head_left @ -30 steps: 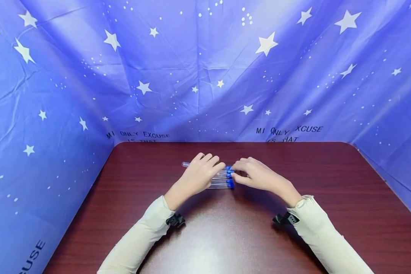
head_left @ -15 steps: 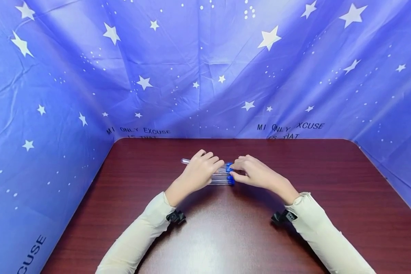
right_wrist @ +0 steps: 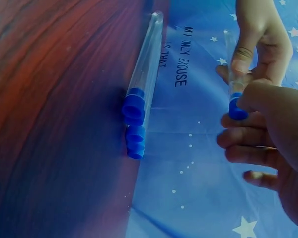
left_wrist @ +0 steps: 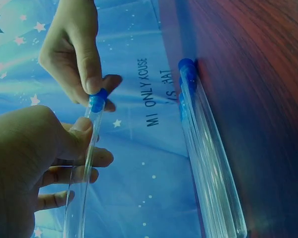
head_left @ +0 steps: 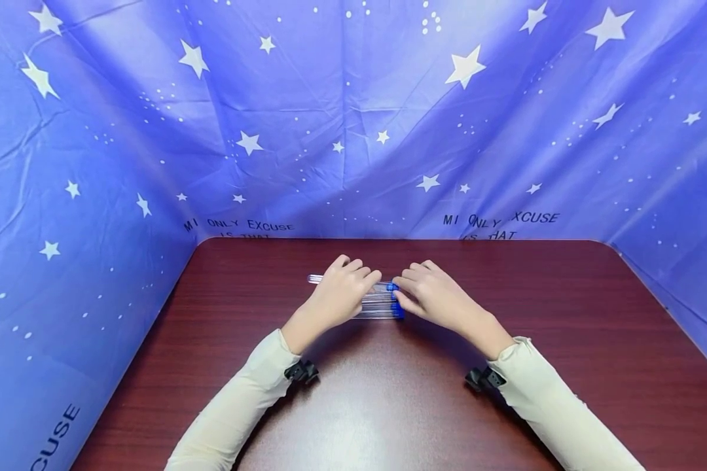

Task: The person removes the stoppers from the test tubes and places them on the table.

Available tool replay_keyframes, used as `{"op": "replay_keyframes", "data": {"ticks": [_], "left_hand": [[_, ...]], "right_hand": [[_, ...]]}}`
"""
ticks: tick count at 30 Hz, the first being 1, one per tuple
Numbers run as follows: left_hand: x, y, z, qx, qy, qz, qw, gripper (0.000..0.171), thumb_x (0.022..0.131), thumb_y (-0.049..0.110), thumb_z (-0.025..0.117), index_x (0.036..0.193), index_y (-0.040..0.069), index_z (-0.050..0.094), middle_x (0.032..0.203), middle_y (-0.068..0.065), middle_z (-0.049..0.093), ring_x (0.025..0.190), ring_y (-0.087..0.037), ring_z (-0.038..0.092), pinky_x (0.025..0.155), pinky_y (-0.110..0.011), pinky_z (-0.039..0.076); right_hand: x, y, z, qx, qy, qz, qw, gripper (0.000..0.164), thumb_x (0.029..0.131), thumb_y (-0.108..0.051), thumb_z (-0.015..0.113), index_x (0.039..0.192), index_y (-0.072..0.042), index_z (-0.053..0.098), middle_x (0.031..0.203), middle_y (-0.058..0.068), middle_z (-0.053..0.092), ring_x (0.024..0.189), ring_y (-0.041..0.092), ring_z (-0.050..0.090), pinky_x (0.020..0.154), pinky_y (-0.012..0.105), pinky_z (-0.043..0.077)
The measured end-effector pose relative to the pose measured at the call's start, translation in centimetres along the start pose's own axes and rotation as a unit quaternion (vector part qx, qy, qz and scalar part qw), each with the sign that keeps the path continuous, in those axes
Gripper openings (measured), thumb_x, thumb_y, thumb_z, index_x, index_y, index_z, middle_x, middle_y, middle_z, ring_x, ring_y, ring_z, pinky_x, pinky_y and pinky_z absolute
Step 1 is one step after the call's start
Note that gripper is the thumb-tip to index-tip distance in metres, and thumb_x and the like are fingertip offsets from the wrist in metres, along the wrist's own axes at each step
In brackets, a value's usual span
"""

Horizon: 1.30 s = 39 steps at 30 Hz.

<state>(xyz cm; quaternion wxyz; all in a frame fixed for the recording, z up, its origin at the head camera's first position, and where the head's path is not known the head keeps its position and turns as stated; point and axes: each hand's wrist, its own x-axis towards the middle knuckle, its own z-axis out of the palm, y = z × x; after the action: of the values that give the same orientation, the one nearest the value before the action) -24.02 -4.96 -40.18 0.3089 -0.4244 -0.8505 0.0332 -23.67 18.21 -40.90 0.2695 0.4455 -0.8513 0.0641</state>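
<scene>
My left hand [head_left: 342,293] grips a clear test tube [left_wrist: 77,198] between thumb and fingers, above the table. A blue cap [left_wrist: 97,101] sits on the tube's right end. With thumb and fingertips, my right hand [head_left: 440,296] pinches this cap. In the right wrist view the same blue cap [right_wrist: 237,106] shows under the right thumb, and the tube runs back to the left hand [right_wrist: 268,44]. Beneath both hands lie several capped test tubes [left_wrist: 213,168] side by side on the table, their blue caps [right_wrist: 134,106] all toward the right. My left hand partly covers them in the head view.
The dark red wooden table [head_left: 353,405] extends around the hands on every side. A blue cloth [head_left: 342,118] with white stars hangs behind and at both sides. Black wrist cameras [head_left: 302,372] are strapped near the sleeve cuffs.
The held tube and my left hand have shifted slightly left. My right fingers have moved a little at the cap. The head view has tilted slightly.
</scene>
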Motion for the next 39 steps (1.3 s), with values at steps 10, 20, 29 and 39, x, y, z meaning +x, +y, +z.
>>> {"op": "replay_keyframes", "data": {"ticks": [10,20,29,39], "left_hand": [[-0.07,-0.27,-0.18,-0.030,0.023,-0.021,0.9991,0.011,0.087,0.017,0.075,0.091,0.016,0.065,0.079,0.004,0.072,0.080,-0.018,0.063,0.081,-0.034,0.046],[-0.11,-0.59,-0.56,-0.055,0.022,-0.016,0.9981,0.010,0.091,0.025,0.075,0.098,0.018,0.075,0.085,0.005,0.075,0.082,-0.015,0.066,0.083,-0.034,0.047],[-0.02,-0.76,-0.84,-0.040,0.025,0.003,0.9989,0.015,0.083,0.026,0.082,0.097,0.023,0.080,0.083,0.008,0.075,0.082,-0.012,0.067,0.086,-0.033,0.045],[-0.10,-0.70,-0.77,-0.033,0.052,0.006,0.9981,0.015,0.082,0.024,0.083,0.096,0.023,0.079,0.084,0.010,0.075,0.082,-0.012,0.066,0.088,-0.033,0.046]], "right_hand": [[0.38,-0.55,-0.13,-0.096,0.070,-0.044,0.992,0.018,0.080,-0.014,0.074,0.093,-0.002,0.068,0.082,0.008,0.063,0.078,0.028,0.055,0.078,0.041,0.046],[0.38,-0.55,-0.13,-0.096,0.072,-0.060,0.991,0.018,0.078,-0.012,0.077,0.091,-0.002,0.071,0.080,0.006,0.063,0.079,0.027,0.057,0.079,0.041,0.047],[0.44,-0.64,-0.36,-0.075,0.055,-0.052,0.994,0.016,0.079,-0.013,0.078,0.088,-0.003,0.071,0.076,0.004,0.062,0.076,0.025,0.056,0.079,0.040,0.045],[0.22,-0.29,-0.23,-0.027,0.042,-0.019,0.999,0.014,0.082,-0.015,0.074,0.090,-0.004,0.071,0.078,0.003,0.062,0.075,0.024,0.056,0.077,0.039,0.044]]}}
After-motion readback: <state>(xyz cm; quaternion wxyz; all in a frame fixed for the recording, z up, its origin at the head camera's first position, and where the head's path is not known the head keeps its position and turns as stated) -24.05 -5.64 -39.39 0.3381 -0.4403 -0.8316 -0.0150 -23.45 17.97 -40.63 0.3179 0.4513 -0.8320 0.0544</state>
